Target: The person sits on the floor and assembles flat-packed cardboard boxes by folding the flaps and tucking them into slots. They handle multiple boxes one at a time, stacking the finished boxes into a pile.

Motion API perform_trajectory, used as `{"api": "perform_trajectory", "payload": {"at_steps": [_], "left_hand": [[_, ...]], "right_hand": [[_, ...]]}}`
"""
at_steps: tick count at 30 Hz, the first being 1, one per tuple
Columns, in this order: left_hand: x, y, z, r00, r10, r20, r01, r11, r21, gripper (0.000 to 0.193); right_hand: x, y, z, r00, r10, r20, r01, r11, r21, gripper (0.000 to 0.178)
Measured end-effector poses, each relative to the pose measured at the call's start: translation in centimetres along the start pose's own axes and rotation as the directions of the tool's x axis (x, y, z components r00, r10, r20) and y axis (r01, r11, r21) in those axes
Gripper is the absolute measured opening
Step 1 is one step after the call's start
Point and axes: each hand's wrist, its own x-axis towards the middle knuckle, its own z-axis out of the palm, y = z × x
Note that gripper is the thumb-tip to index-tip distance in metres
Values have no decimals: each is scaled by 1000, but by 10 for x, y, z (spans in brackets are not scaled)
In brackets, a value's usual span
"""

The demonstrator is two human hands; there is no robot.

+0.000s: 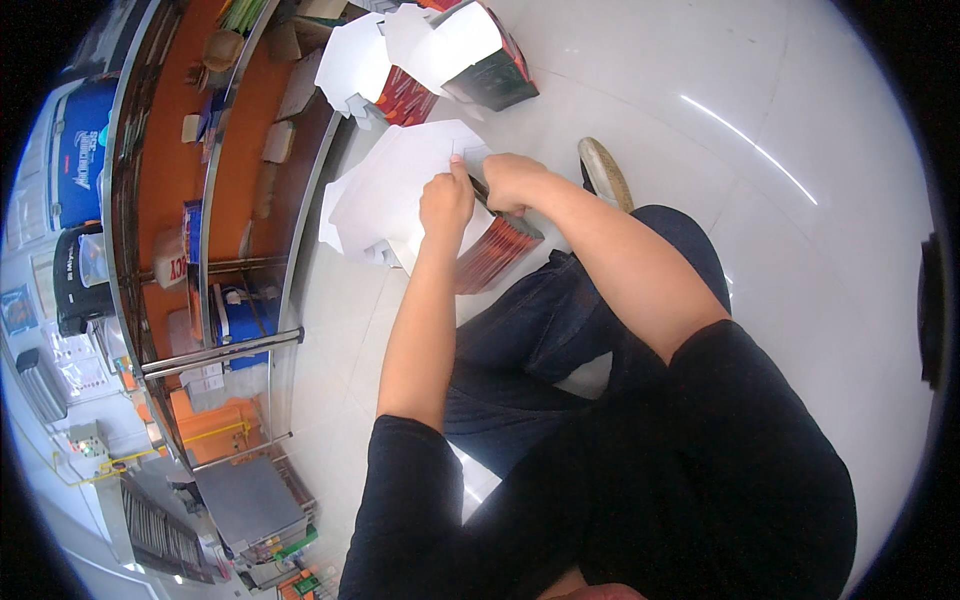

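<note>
Before me on the floor stands a stack of nested paper food boxes (395, 180), white inside, with flaps spread wide. Its red, layered outer sides (495, 257) show below my hands. My left hand (447, 203) is closed at the near rim, thumb stretched along the white inner wall; its fingertips are hidden. Right beside it, my right hand (515, 182) is closed on the rim at the right side of the stack. What its curled fingers pinch is partly hidden.
Behind the stack stand more open boxes, one with red sides (408, 97) and one dark green (492, 72). A metal-edged shelf rack (222, 350) with assorted goods rises at the left. My crossed legs (530, 335) and a shoe (605, 172) lie close by.
</note>
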Motion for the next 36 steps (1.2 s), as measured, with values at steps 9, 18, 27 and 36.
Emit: {"api": "perform_trajectory", "payload": {"at_steps": [9,18,27,36], "left_hand": [[-24,-7,3,999,34,16,-21,858,-513,55],[-84,-97,-11,669,-170,-723,-178,908,-378,50],[-97,-98,9,936,-351,-14,103,311,-945,52],[-87,-123,31,966,-257,-30,53,311,-949,58]], "right_hand": [[6,9,5,997,-49,-63,56,994,99,11],[1,4,3,978,5,-206,55,958,280,18],[20,8,31,973,-107,-202,89,991,-96,19],[7,10,22,958,-158,-237,125,981,-148,34]]}}
